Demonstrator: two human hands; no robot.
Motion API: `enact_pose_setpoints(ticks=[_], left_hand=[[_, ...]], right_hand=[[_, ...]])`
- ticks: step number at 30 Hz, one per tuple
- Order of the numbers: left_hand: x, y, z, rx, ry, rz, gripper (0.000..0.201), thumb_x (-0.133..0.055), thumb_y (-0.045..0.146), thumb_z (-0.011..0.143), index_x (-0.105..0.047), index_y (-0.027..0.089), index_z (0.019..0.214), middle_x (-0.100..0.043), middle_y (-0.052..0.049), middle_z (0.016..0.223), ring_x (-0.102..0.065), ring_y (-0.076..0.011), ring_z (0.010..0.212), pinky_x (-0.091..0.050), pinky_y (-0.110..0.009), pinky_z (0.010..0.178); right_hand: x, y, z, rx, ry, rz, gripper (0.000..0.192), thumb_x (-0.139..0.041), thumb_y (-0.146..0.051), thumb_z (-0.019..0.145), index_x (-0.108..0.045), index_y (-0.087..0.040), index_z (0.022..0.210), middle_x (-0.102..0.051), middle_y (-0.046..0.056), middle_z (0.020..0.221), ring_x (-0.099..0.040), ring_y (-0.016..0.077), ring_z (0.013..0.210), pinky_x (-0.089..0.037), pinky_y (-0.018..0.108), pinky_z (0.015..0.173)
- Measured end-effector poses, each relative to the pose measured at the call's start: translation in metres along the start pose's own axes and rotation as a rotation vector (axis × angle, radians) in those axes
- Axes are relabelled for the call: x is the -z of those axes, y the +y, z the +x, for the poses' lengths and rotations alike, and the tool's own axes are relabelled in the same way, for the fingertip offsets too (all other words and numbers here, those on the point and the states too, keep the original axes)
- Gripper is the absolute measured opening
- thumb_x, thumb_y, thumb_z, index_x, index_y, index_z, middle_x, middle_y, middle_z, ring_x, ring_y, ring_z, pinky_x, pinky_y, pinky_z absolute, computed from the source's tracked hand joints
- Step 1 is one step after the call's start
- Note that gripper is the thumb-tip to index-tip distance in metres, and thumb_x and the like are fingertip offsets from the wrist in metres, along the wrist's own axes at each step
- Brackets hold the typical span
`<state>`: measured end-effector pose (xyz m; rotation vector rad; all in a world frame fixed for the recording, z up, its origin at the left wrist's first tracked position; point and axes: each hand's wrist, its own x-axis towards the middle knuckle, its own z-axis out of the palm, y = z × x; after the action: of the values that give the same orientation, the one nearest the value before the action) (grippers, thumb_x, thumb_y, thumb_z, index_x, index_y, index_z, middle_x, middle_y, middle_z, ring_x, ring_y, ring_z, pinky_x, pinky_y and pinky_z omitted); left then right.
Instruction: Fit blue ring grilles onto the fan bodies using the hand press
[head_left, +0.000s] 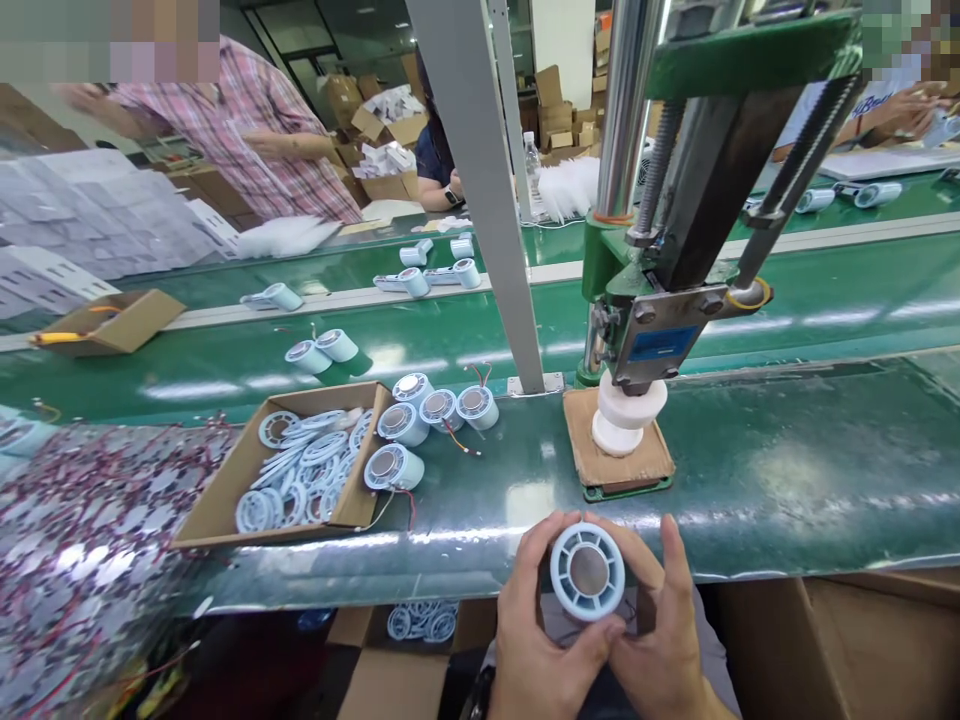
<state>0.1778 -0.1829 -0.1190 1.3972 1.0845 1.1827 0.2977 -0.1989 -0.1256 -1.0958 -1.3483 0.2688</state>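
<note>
Both my hands hold one pale blue round fan housing (pixel 587 571) with a spoked grille and a metal disc in its middle, just below the near edge of the green bench. My left hand (pixel 534 632) wraps its left side, thumb on the rim. My right hand (pixel 658 640) cups its right side, index finger raised. Straight ahead stands a green hand press (pixel 675 300) with a white round die (pixel 628 415) resting on a brown pad (pixel 615 462).
A cardboard tray (pixel 225 500) of pale blue grille rings sits at left, with several wired housings (pixel 439 410) beside it. A heap of small wired parts (pixel 82 550) lies far left. A grey post (pixel 487 200) rises ahead. Other people work behind the green conveyor (pixel 825 290).
</note>
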Motion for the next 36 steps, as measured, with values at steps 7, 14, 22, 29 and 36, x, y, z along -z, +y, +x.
enact_pose_setpoints(ticks=[7, 14, 22, 29, 36], left_hand=[[0.000, 0.000, -0.002, -0.071, 0.012, 0.083, 0.068, -0.078, 0.048, 0.080, -0.057, 0.022, 0.139, -0.064, -0.014, 0.135, -0.062, -0.0339, 0.122, -0.048, -0.047, 0.110], [0.003, -0.009, 0.010, -0.342, -0.120, -0.174, 0.061, -0.079, 0.041, 0.083, -0.057, 0.028, 0.138, -0.065, -0.012, 0.140, -0.059, -0.0301, 0.132, -0.047, -0.041, 0.112], [0.000, -0.011, 0.013, -0.292, -0.129, -0.310, 0.059, -0.082, 0.041, 0.080, -0.060, 0.030, 0.135, -0.067, -0.013, 0.137, -0.063, -0.0320, 0.128, -0.052, -0.042, 0.107], [-0.001, -0.013, 0.014, -0.219, -0.150, -0.373, 0.061, -0.081, 0.050, 0.079, -0.060, 0.031, 0.134, -0.071, -0.013, 0.131, -0.067, -0.0332, 0.122, -0.056, -0.042, 0.101], [0.002, -0.017, 0.011, -0.143, -0.151, -0.399, 0.066, -0.086, 0.048, 0.073, -0.063, 0.024, 0.129, -0.071, -0.018, 0.129, -0.066, -0.0394, 0.122, -0.055, -0.050, 0.102]], right_hand=[[0.000, 0.000, -0.003, -0.035, 0.000, 0.023, 0.088, -0.064, -0.032, 0.097, -0.005, -0.022, 0.162, -0.071, 0.017, 0.122, -0.070, 0.0231, 0.116, -0.061, 0.042, 0.096], [0.005, -0.002, 0.002, 0.168, 0.031, -0.133, 0.081, -0.059, -0.033, 0.099, -0.010, -0.023, 0.162, -0.073, 0.014, 0.118, -0.067, 0.0238, 0.120, -0.060, 0.046, 0.097], [0.004, -0.001, -0.001, 0.198, 0.058, -0.228, 0.081, -0.059, -0.031, 0.099, -0.009, -0.023, 0.162, -0.075, 0.015, 0.113, -0.068, 0.0254, 0.113, -0.061, 0.048, 0.090], [0.006, -0.010, 0.002, 0.123, 0.013, -0.272, 0.061, -0.061, -0.021, 0.095, -0.038, -0.026, 0.150, -0.074, 0.012, 0.113, -0.069, 0.0232, 0.106, -0.063, 0.041, 0.086], [0.006, -0.012, 0.000, 0.125, 0.030, -0.267, 0.054, -0.060, -0.022, 0.095, -0.044, -0.024, 0.146, -0.073, 0.013, 0.113, -0.068, 0.0232, 0.106, -0.063, 0.040, 0.087]])
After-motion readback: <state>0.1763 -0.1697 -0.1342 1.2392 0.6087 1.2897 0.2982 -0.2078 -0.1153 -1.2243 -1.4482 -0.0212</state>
